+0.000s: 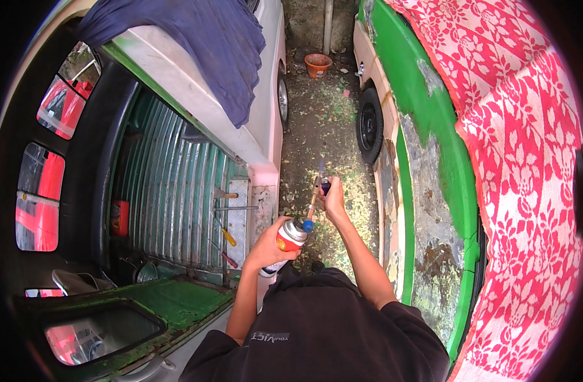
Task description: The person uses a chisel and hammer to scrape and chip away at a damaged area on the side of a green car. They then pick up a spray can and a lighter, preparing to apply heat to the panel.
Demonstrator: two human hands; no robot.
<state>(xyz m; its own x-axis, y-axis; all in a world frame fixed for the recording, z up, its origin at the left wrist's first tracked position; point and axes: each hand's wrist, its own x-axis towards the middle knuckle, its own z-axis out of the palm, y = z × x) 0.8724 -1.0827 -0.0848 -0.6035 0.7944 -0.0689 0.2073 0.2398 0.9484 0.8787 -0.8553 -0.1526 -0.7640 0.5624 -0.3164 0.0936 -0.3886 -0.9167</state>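
Observation:
My left hand (264, 247) is wrapped round a white and red gas canister (291, 234) with a silver top, tilted in front of my body. Screwed to its top is a blow torch (312, 207) with a blue knob and a brass-coloured tube pointing away from me. Beside the tube's far end, my right hand (334, 198) is closed on a small dark object (326, 186), which looks like a lighter. A faint bluish streak (321, 167) shows just beyond the nozzle; whether it is a flame is hard to tell.
On the left, an open vehicle's ribbed bed (170, 184) holds a hammer (226, 195), a yellow-handled screwdriver (228, 237) and a red container (119, 218). A dark blue cloth (196, 44) drapes its side. To the right stands a patchy green vehicle (431, 191) under a red floral cloth (520, 159). An orange pot (317, 65) is ahead.

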